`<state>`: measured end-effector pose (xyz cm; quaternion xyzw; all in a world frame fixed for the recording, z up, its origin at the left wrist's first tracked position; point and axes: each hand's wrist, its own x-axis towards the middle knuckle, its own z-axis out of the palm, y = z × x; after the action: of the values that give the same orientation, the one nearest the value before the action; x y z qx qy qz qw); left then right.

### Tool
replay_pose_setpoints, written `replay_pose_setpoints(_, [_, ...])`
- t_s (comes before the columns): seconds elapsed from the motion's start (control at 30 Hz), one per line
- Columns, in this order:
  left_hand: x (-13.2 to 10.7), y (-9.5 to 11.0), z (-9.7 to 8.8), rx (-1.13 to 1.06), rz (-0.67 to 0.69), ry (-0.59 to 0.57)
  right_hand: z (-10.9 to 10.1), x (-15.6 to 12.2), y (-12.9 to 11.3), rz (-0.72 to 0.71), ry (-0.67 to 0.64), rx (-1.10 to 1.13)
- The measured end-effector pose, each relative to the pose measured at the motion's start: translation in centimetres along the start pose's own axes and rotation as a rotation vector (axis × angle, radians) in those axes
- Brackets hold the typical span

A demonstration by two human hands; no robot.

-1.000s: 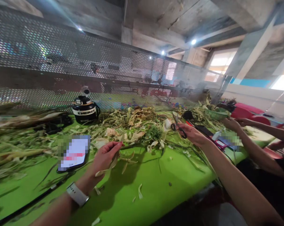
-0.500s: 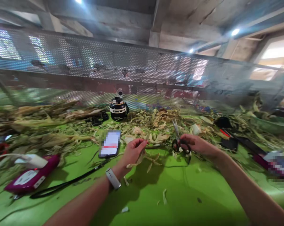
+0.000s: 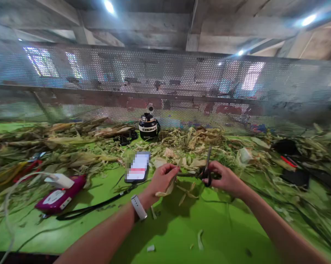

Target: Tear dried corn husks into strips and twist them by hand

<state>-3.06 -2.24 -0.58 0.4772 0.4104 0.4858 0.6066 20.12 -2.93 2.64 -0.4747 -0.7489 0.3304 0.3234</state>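
My left hand, with a pale watch band on its wrist, pinches a strip of dried corn husk that hangs below the fingers. In my right hand is a pair of black-handled scissors, blades pointing up and away from me. The fingers sit at the scissor handles. A star-shaped piece of husk lies on the green table between the hands. Small scraps of husk lie nearer to me.
A phone lies left of my left hand, beside a black strap. Further left is a magenta power bank with a white cable. Heaped husks and a black jug stand before a perforated metal screen.
The view has swung left, so things sit further right in the picture. The scissors have turned in my right hand, and their blades now look closer together. My left hand keeps its pinch.
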Motion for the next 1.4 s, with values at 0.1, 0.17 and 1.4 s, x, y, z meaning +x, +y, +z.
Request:
replay_pose_setpoints(0.1, [-0.8, -0.2, 0.7, -0.202, -0.132, -0.118, 1.4, -0.6, -0.6, -0.031, -0.026, 0.103])
replay_pose_setpoints(0.17, [-1.5, -0.3, 1.2, -0.351, -0.199, -0.204, 2.2, -0.9, -1.1, -0.035, 0.006, 0.203])
replay_pose_setpoints(1.4, [-0.2, 0.9, -0.1, 0.224, 0.055, 0.103, 2.3, -1.7, -0.5, 0.021, 0.158, -0.616])
